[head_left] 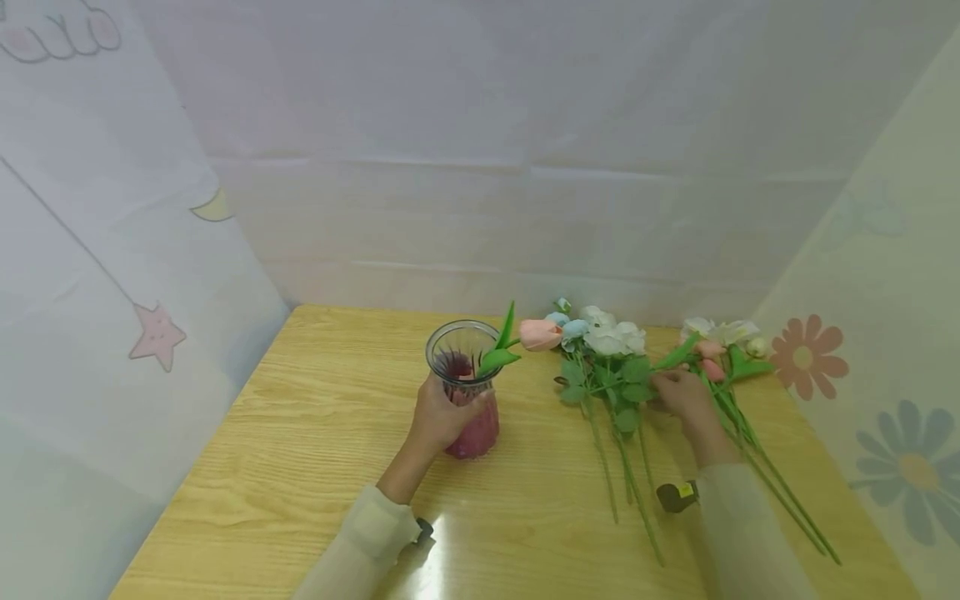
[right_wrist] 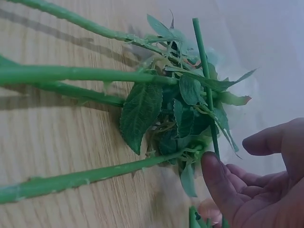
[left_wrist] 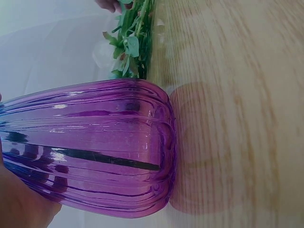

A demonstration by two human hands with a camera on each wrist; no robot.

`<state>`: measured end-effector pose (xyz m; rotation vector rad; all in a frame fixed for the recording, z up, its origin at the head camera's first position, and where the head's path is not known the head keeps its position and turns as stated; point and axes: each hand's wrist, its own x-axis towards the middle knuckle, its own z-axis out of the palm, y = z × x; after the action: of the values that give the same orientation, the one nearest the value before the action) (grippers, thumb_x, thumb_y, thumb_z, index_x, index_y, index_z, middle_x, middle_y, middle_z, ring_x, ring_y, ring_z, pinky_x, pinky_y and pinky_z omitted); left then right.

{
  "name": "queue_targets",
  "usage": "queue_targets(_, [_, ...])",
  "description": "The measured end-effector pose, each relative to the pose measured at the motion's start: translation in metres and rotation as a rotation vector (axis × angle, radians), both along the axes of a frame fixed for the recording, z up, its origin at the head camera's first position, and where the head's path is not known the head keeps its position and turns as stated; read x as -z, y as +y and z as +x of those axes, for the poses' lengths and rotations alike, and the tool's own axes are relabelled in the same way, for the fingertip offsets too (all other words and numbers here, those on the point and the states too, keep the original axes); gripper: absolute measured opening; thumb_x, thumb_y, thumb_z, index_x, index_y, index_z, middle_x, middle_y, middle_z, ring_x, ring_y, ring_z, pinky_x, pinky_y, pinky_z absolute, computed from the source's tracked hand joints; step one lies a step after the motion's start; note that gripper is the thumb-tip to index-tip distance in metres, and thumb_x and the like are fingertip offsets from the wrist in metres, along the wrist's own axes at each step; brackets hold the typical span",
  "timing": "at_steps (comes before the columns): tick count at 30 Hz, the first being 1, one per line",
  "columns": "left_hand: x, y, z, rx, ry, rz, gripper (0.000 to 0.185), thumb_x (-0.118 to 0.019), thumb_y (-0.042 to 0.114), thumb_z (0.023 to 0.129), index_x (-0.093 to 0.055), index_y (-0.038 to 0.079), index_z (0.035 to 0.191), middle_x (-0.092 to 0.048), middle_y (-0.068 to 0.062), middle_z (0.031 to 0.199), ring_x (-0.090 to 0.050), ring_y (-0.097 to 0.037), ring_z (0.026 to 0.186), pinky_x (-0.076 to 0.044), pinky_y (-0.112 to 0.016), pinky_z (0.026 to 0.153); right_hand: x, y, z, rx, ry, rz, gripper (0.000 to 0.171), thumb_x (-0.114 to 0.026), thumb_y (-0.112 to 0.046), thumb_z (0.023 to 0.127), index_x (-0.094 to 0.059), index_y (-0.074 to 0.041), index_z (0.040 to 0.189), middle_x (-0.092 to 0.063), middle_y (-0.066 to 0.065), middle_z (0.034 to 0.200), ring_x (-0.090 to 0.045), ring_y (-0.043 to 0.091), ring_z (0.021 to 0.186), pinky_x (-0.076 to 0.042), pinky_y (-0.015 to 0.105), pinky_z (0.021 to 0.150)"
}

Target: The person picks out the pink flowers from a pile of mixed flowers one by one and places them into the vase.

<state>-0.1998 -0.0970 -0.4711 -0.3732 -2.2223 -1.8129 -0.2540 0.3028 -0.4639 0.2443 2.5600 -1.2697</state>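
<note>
My left hand [head_left: 444,414] grips the side of a ribbed glass vase [head_left: 477,429], purple-pink below and clear at the rim, upright on the table. One pink tulip [head_left: 540,334] leans out over its right rim, leaves at the rim. Through the glass in the left wrist view, the stem [left_wrist: 109,159] shows as a dark streak. On the right, my right hand [head_left: 684,398] is among the flowers, pinching a thin green tulip stem [right_wrist: 209,95] between thumb and fingers. That stem crosses over the leaves of the white roses [head_left: 611,337]; its bloom is unclear.
Pale blue flowers [head_left: 575,328] lie beside the white roses, stems towards the front. Further right rest pink tulips [head_left: 712,369] and white flowers [head_left: 723,332] with long stems. The wooden table [head_left: 300,467] meets printed cloth walls at the back and sides.
</note>
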Motion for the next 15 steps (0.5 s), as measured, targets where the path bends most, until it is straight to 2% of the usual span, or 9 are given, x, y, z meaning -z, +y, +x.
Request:
queue_targets(6, [0.002, 0.000, 0.000, -0.025, 0.024, -0.037, 0.061, -0.084, 0.019, 0.081, -0.050, 0.003, 0.129, -0.065, -0.016, 0.118, -0.064, -0.032, 0.114, -0.053, -0.050, 0.101, 0.002, 0.001, -0.009, 0.038, -0.040, -0.022, 0.060, -0.041, -0.034, 0.104, -0.046, 0.010, 0.144, -0.032, 0.032, 0.156, -0.050, 0.049, 0.130, -0.042, 0.063, 0.106])
queue_targets(10, [0.003, 0.001, -0.001, -0.035, 0.032, -0.060, 0.061, -0.083, 0.021, 0.080, -0.049, 0.002, 0.128, -0.065, -0.017, 0.117, -0.064, -0.033, 0.114, -0.053, -0.051, 0.101, 0.006, 0.001, -0.015, 0.080, -0.062, -0.053, 0.059, -0.038, -0.035, 0.105, -0.047, 0.011, 0.141, -0.032, 0.033, 0.155, -0.044, 0.051, 0.134, -0.040, 0.062, 0.109])
queue_targets(15, [0.005, 0.001, -0.001, -0.010, 0.033, -0.046, 0.061, -0.082, 0.021, 0.082, -0.049, 0.003, 0.129, -0.065, -0.017, 0.119, -0.063, -0.033, 0.115, -0.052, -0.050, 0.101, 0.016, 0.000, -0.021, 0.189, -0.055, -0.275, 0.055, -0.040, -0.026, 0.105, -0.039, 0.014, 0.142, -0.033, 0.031, 0.154, -0.036, 0.046, 0.141, -0.036, 0.054, 0.116])
